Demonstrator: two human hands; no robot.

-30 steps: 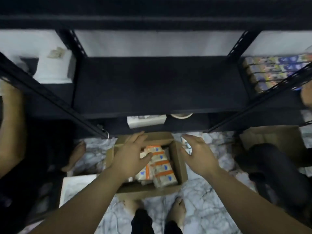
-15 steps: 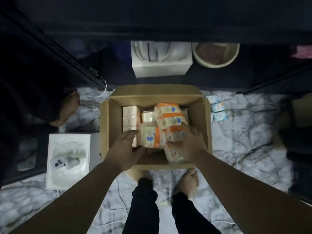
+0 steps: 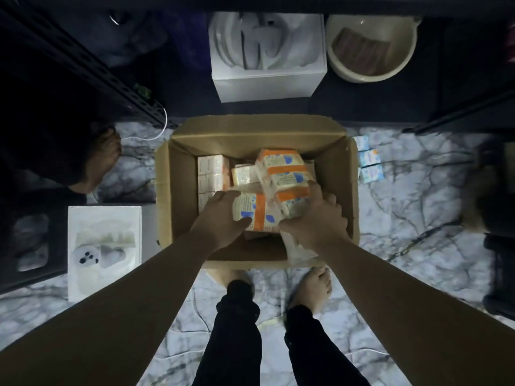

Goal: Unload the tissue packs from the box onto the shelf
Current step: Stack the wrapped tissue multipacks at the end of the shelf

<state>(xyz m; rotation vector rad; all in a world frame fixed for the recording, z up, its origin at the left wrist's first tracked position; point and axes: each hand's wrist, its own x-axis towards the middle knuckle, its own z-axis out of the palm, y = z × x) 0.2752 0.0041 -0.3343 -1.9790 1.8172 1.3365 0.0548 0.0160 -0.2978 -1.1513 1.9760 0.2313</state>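
Tissue packs [image 3: 281, 176] are sitting in the box [image 3: 178, 190] on the floor, and now both hands are closing in: left hand [image 3: 220, 218] curling round one orange-banded bundle, right hand [image 3: 317, 218] gripping another, where a second ago they were only hovering. So the lift is starting; two bundles gripped, several more packs waiting, shelf [image 3: 459, 79] not yet reached.
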